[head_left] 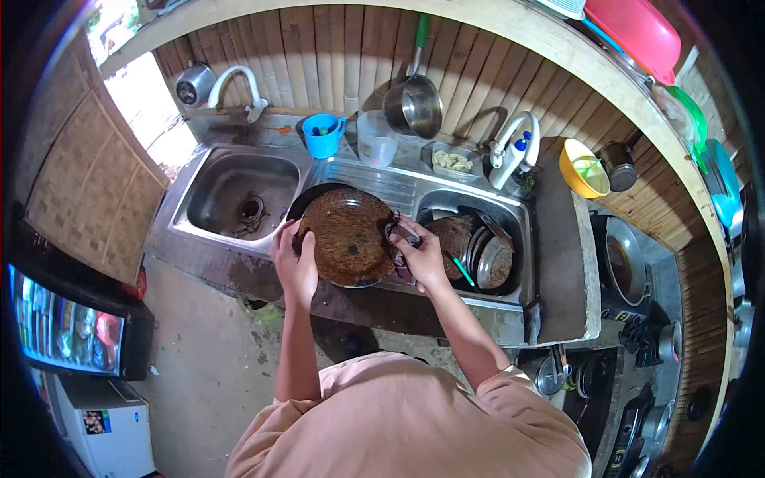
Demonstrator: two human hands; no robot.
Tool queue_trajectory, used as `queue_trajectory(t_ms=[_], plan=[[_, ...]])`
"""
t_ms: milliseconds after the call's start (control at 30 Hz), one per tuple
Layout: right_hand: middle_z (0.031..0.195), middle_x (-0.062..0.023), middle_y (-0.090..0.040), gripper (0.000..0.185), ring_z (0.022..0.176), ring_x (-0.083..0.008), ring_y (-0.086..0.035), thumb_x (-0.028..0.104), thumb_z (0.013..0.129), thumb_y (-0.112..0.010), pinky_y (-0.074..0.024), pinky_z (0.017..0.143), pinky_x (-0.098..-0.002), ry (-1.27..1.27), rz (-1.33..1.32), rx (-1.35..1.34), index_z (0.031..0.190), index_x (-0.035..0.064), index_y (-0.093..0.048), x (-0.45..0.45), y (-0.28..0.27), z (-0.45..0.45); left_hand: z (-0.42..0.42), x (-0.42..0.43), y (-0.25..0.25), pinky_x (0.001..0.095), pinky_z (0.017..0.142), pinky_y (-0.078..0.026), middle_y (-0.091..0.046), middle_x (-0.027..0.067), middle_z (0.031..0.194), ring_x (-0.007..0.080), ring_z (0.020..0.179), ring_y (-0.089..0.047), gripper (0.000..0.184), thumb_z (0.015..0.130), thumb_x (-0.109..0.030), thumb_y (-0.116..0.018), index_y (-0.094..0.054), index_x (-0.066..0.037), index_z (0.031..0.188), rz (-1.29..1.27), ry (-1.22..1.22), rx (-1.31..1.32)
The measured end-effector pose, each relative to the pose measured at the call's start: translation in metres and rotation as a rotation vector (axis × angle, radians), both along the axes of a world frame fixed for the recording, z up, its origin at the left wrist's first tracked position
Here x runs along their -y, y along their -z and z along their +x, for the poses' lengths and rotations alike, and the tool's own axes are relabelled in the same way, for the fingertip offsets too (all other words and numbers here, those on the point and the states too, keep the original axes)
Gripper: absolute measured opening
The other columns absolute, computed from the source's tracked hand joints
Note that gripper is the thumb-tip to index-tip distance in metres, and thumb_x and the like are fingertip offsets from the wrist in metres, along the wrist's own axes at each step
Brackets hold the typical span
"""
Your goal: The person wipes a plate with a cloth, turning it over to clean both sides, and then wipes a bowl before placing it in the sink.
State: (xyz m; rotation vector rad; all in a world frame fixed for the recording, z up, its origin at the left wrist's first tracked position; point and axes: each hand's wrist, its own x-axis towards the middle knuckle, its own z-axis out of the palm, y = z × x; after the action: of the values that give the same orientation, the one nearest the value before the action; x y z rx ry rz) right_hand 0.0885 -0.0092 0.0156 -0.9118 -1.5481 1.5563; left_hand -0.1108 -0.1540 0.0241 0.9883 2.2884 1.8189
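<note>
A round brown plate with a wood-grain look (347, 231) is held tilted over the steel drainboard between the two sinks. My left hand (296, 259) grips its left rim, thumb on the face. At the plate's right edge, my right hand (422, 256) is closed on a dark crumpled scrubbing cloth (397, 239); its exact kind is hard to make out. Behind the plate, part of a black round pan (307, 199) shows. Just right of my right hand, the right sink (522, 239) holds another brown plate (448, 236), metal dishes (496, 263) and a thin green-and-white stick (463, 272).
The left sink (215, 187) contains some debris around its drain. Behind stand a blue mug (323, 137), a clear pitcher (376, 142) and two white faucets (235, 76). A saucepan (414, 105) hangs on the bamboo wall. A yellow bowl (583, 169) and a wok (625, 259) are at right.
</note>
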Motion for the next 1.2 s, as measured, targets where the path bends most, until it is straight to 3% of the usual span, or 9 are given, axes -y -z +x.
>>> queue_trajectory(t_ms=[67, 100, 233, 333, 433, 633, 933, 1133, 1200], plan=[[0.109, -0.0072, -0.076, 0.048, 0.084, -0.0067, -0.064, 0.005, 0.093, -0.075, -0.0523, 0.078, -0.0245, 0.005, 0.014, 0.046, 0.139, -0.0035, -0.063, 0.0, -0.001, -0.01, -0.006, 0.004, 0.005, 0.0441, 0.113, -0.037, -0.058, 0.0137, 0.143, 0.0337, 0.131, -0.052, 0.041, 0.093, -0.022, -0.073, -0.066, -0.009, 0.131, -0.17, -0.084, -0.226], [0.108, -0.0063, -0.076, 0.048, 0.082, -0.006, -0.063, 0.006, 0.093, -0.075, -0.0521, 0.075, -0.0242, 0.016, 0.031, 0.075, 0.138, -0.0033, -0.063, 0.001, -0.002, -0.015, -0.012, 0.005, 0.01, 0.0543, 0.119, -0.027, -0.049, 0.0129, 0.156, 0.0372, 0.147, -0.037, 0.056, 0.087, -0.03, -0.077, -0.063, -0.013, 0.139, -0.228, -0.054, -0.089], [0.105, -0.0039, -0.076, 0.047, 0.078, -0.0058, -0.062, 0.01, 0.092, -0.077, -0.0524, 0.073, -0.0244, 0.002, -0.031, 0.07, 0.137, -0.0023, -0.065, 0.008, -0.014, -0.031, -0.022, 0.005, 0.028, 0.0607, 0.119, -0.023, -0.04, 0.0119, 0.163, 0.0362, 0.152, -0.03, 0.067, 0.085, -0.034, -0.08, -0.058, -0.014, 0.145, -0.28, -0.053, -0.008], [0.106, -0.0091, -0.077, 0.05, 0.083, -0.0142, -0.069, 0.013, 0.09, -0.079, -0.0549, 0.08, -0.0297, 0.059, 0.022, 0.152, 0.136, -0.0017, -0.066, 0.001, -0.006, -0.041, -0.026, 0.004, 0.035, 0.0623, 0.12, -0.022, -0.034, 0.0118, 0.167, 0.0372, 0.154, -0.026, 0.073, 0.083, -0.035, -0.081, -0.054, -0.015, 0.149, -0.357, -0.046, -0.019], [0.11, -0.0175, -0.076, 0.051, 0.097, -0.0271, -0.074, 0.014, 0.088, -0.08, -0.0561, 0.087, -0.0371, 0.124, 0.358, 0.186, 0.135, -0.0012, -0.066, -0.014, 0.021, -0.051, -0.036, 0.002, 0.046, 0.0628, 0.12, -0.021, -0.032, 0.0124, 0.168, 0.038, 0.155, -0.025, 0.076, 0.083, -0.033, -0.082, -0.052, -0.016, 0.15, -0.375, -0.009, -0.017], [0.118, -0.0242, -0.069, 0.052, 0.112, -0.0419, -0.068, 0.014, 0.087, -0.078, -0.0553, 0.094, -0.0439, 0.11, 0.595, 0.414, 0.135, -0.0001, -0.065, -0.001, -0.005, -0.058, -0.046, -0.005, 0.046, 0.0638, 0.12, -0.021, -0.03, 0.0159, 0.168, 0.0391, 0.154, -0.026, 0.078, 0.083, -0.028, -0.082, -0.049, -0.017, 0.153, -0.319, 0.013, -0.026], [0.129, -0.0254, -0.063, 0.056, 0.113, -0.0447, -0.063, 0.005, 0.086, -0.076, -0.0537, 0.097, -0.0484, 0.194, 0.9, 0.467, 0.14, 0.0022, -0.06, 0.009, -0.013, -0.068, -0.056, -0.012, 0.027, 0.0622, 0.119, -0.024, -0.034, 0.0173, 0.164, 0.0411, 0.152, -0.029, 0.076, 0.086, -0.026, -0.081, -0.048, -0.017, 0.154, -0.319, -0.002, -0.23], [0.139, -0.0241, -0.06, 0.076, 0.118, -0.0448, -0.061, 0.0, 0.078, -0.078, -0.0504, 0.103, -0.0482, 0.09, 1.006, 0.364, 0.148, -0.0005, -0.048, 0.021, -0.03, -0.054, -0.022, -0.029, -0.022, 0.0503, 0.119, -0.031, -0.056, 0.017, 0.148, 0.038, 0.141, -0.045, 0.056, 0.092, -0.023, -0.076, -0.06, -0.012, 0.144, -0.012, 0.348, -0.316], [0.142, -0.0246, -0.057, 0.073, 0.128, -0.0446, -0.057, 0.003, 0.078, -0.08, -0.0485, 0.107, -0.0484, 0.08, 1.033, 0.355, 0.146, -0.0016, -0.052, 0.029, -0.042, -0.048, -0.001, -0.038, -0.031, 0.0456, 0.111, -0.042, -0.061, 0.0189, 0.139, 0.0363, 0.127, -0.058, 0.054, 0.094, -0.023, -0.074, -0.059, -0.008, 0.144, 0.06, 0.5, -0.219]])
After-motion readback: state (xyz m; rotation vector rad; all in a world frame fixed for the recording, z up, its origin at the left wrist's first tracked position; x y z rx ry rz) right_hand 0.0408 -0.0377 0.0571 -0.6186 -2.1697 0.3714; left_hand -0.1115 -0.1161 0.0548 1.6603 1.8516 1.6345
